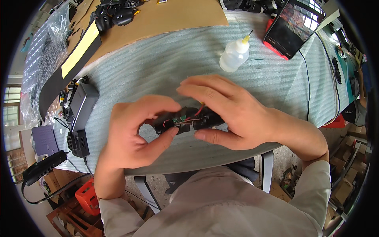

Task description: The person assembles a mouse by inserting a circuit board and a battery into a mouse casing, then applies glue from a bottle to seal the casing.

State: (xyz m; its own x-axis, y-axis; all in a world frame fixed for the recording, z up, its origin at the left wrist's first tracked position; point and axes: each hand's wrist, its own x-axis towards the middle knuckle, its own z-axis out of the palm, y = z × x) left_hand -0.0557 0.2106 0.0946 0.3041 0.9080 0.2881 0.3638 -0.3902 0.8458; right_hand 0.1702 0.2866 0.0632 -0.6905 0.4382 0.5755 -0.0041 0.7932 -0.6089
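Between my hands, over the near part of the table, is a black elongated electronic device (185,119) with its inside exposed. Small green circuit boards and thin red and pale wires show in it. My left hand (136,128) grips its left end, thumb along the near side and fingers curled over the far side. My right hand (233,112) is around its right end, thumb at the near edge and fingers arched over the top. The fingers cover both ends of the device.
Beyond my right hand stands a clear squeeze bottle (235,56) with a needle tip. A tablet (294,29) on a red stand is at the far right. On the left are a grey box-shaped device (83,100) and a black adapter (78,143). Cardboard (169,15) bearing black parts (114,15) covers the far side.
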